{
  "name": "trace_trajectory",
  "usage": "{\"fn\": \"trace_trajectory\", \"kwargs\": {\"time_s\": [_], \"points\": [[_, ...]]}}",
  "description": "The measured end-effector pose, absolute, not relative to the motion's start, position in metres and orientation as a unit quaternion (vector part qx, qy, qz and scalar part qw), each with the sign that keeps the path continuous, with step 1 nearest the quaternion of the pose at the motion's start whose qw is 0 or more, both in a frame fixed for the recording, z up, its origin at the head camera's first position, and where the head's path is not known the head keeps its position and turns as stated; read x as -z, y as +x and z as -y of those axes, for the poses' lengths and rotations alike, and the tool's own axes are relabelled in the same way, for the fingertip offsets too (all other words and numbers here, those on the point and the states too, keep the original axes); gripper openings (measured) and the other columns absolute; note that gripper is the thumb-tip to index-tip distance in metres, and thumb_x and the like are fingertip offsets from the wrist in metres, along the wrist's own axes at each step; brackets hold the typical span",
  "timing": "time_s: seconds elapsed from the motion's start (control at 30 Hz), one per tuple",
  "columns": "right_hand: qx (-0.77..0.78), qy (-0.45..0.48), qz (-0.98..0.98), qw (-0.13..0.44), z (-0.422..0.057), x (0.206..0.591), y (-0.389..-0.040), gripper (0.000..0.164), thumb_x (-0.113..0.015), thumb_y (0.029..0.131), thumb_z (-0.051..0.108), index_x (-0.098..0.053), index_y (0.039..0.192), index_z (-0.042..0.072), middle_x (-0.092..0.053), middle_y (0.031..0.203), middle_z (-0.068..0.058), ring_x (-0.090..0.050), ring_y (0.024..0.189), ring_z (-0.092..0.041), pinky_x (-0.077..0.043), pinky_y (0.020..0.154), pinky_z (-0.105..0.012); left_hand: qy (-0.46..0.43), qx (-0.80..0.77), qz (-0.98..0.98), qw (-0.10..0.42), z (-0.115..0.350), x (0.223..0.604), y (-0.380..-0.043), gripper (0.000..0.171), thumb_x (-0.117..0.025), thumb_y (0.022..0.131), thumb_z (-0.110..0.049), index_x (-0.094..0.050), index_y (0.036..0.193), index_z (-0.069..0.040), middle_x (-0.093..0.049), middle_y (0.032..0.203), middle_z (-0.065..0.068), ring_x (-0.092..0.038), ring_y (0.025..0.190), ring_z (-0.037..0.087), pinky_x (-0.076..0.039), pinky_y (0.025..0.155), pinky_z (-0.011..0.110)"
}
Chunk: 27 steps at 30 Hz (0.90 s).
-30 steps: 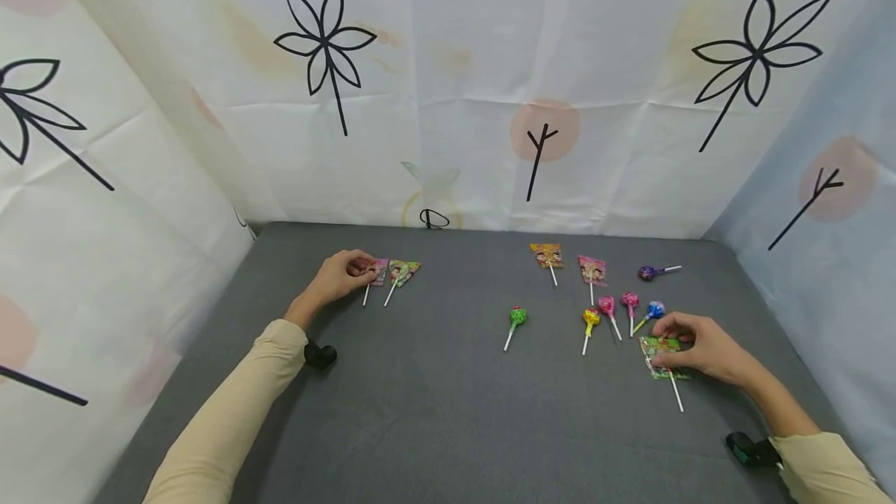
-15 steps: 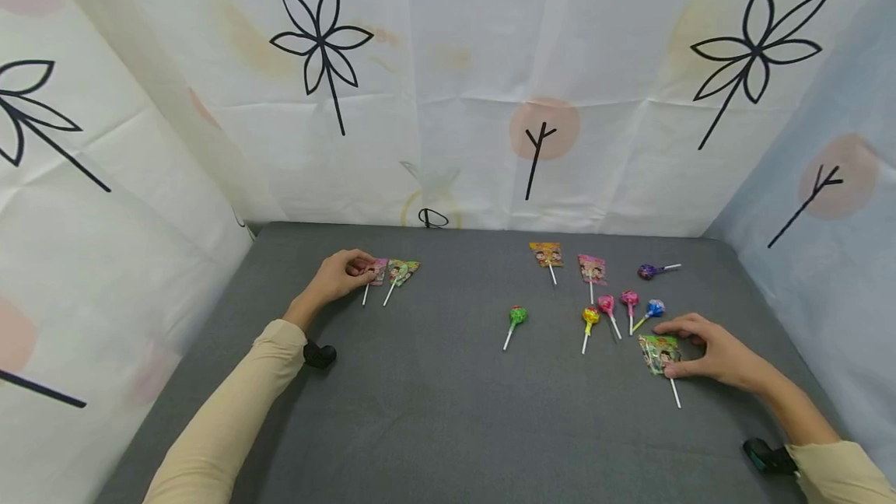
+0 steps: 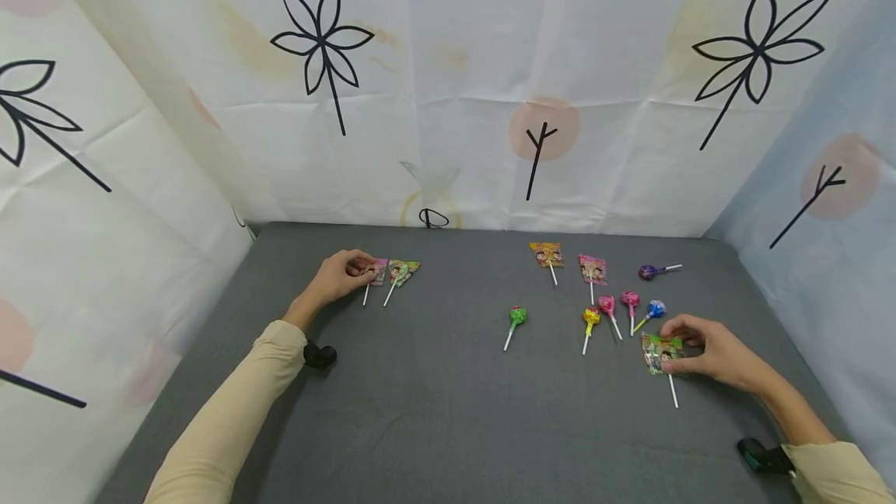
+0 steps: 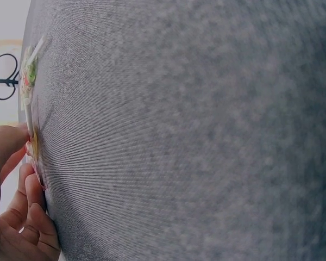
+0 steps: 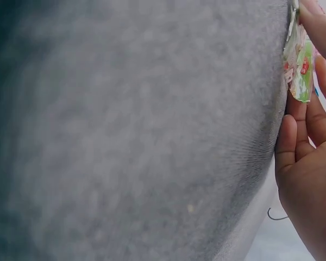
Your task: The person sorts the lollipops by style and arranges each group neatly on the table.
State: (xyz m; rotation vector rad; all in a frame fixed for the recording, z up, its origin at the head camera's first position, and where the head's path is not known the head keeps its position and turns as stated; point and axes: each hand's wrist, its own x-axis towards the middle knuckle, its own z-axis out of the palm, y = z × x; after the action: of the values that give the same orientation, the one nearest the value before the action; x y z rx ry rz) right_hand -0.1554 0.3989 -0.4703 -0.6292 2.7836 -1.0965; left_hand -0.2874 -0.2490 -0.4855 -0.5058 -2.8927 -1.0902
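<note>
At the table's left, my left hand (image 3: 341, 274) pinches a flat lollipop in a pink wrapper (image 3: 379, 271), its white stick pointing toward me. Beside that lies a second flat lollipop in a green wrapper (image 3: 403, 271). The left wrist view shows the thumb and fingertips at the held candy (image 4: 32, 147). On the right side, my right hand (image 3: 717, 352) has thumb and fingers at a green-wrapped flat lollipop (image 3: 656, 351), the thumb on its right edge. In the right wrist view the green wrapper (image 5: 302, 76) sits between thumb and fingers, close over the table.
Round lollipops lie right of centre: green (image 3: 517, 316), yellow (image 3: 591, 317), two pink (image 3: 607, 305), blue (image 3: 656, 309) and purple (image 3: 648, 272). Behind them are flat lollipops in orange (image 3: 547, 255) and pink (image 3: 592, 269) wrappers. Printed cloth (image 3: 462, 138) walls off the grey table (image 3: 448, 426).
My right hand has shifted slightly right, uncovering more of the green wrapper, and its thumb now lies nearer the wrapper's right edge. The left hand stays where it was.
</note>
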Motion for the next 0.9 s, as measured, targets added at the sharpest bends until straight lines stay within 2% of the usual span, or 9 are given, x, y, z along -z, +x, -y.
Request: {"fn": "trace_trajectory", "kwargs": {"time_s": [0.13,0.3,0.37,0.57,0.77,0.9], "points": [[0.352,-0.187,-0.916,0.038,-0.398,0.467,-0.155,0.042,-0.089,0.08,0.012,-0.066,0.113,0.003,-0.067,0.106,-0.007,-0.061,0.091,-0.003,-0.051,0.074,-0.025,-0.157,0.35,0.924,0.002,0.249,0.486,-0.288,0.028,-0.073,0.096,-0.013,-0.07,0.121,-0.001,-0.065,0.108,0.016,-0.063,0.096,0.034,-0.05,0.083,0.051],[0.406,-0.17,-0.897,0.041,-0.399,0.463,-0.153,0.045,-0.086,0.082,0.005,-0.063,0.119,-0.005,-0.065,0.114,-0.022,-0.064,0.093,-0.003,-0.053,0.072,-0.024,-0.157,0.35,0.924,0.0,0.25,0.487,-0.289,0.029,-0.073,0.097,-0.014,-0.07,0.122,-0.001,-0.065,0.108,0.015,-0.064,0.096,0.034,-0.051,0.083,0.051],[0.443,-0.157,-0.881,0.05,-0.398,0.462,-0.151,0.045,-0.083,0.083,0.0,-0.061,0.121,-0.007,-0.062,0.117,-0.023,-0.066,0.092,-0.006,-0.054,0.069,-0.026,-0.157,0.351,0.923,0.0,0.251,0.487,-0.29,0.029,-0.073,0.097,-0.014,-0.07,0.122,-0.001,-0.065,0.109,0.015,-0.063,0.097,0.034,-0.051,0.084,0.051],[0.487,-0.129,-0.861,0.062,-0.397,0.463,-0.148,0.04,-0.078,0.089,0.0,-0.06,0.124,-0.009,-0.063,0.117,-0.005,-0.07,0.091,-0.013,-0.057,0.067,-0.032,-0.158,0.349,0.924,0.0,0.251,0.489,-0.291,0.029,-0.073,0.097,-0.014,-0.07,0.122,-0.001,-0.065,0.108,0.015,-0.063,0.097,0.034,-0.05,0.084,0.051],[0.497,-0.098,-0.86,0.053,-0.391,0.461,-0.148,0.04,-0.078,0.092,0.008,-0.061,0.126,-0.005,-0.065,0.117,0.001,-0.07,0.092,-0.014,-0.057,0.07,-0.032,-0.16,0.348,0.924,0.001,0.251,0.487,-0.29,0.029,-0.073,0.097,-0.015,-0.07,0.122,-0.001,-0.066,0.108,0.015,-0.064,0.096,0.034,-0.051,0.084,0.051],[0.494,-0.093,-0.864,0.034,-0.384,0.455,-0.15,0.042,-0.078,0.093,0.011,-0.06,0.128,-0.003,-0.064,0.117,0.007,-0.067,0.095,-0.006,-0.056,0.072,-0.028,-0.16,0.35,0.923,0.001,0.252,0.487,-0.29,0.029,-0.073,0.096,-0.014,-0.07,0.122,-0.001,-0.066,0.108,0.016,-0.064,0.096,0.034,-0.05,0.084,0.051]]}}
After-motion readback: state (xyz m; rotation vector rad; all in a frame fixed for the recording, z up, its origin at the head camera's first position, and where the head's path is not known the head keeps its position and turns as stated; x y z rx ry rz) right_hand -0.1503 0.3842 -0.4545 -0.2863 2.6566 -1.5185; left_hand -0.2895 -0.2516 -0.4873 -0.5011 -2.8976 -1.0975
